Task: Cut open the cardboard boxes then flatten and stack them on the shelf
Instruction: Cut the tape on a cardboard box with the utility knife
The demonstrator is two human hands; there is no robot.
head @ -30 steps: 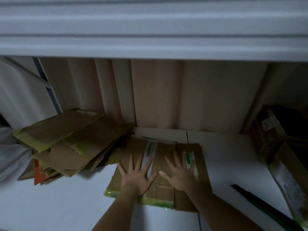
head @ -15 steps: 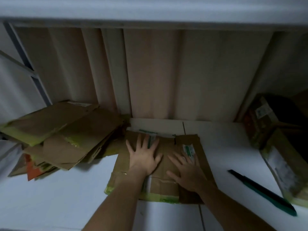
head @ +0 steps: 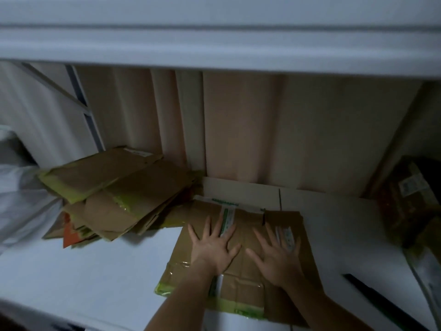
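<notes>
A flattened brown cardboard box [head: 248, 235] with yellow-green tape and white label strips lies on the white shelf [head: 95, 271]. My left hand [head: 213, 247] and my right hand [head: 276, 255] press flat on it side by side, fingers spread and straight. To the left, a loose pile of flattened boxes [head: 114, 194] leans on the shelf. A dark cutter with a green edge [head: 377, 299] lies on the shelf at the right, apart from both hands.
Tall cardboard sheets [head: 238, 130] stand against the back wall. A white board [head: 241, 189] lies under the box's far edge. More boxes and packaging [head: 410, 201] crowd the right corner. The upper shelf's white edge [head: 214, 44] hangs overhead.
My right hand slid forward to lie level with the left, both now spread flat on the box. The camera view tilted back up slightly.
</notes>
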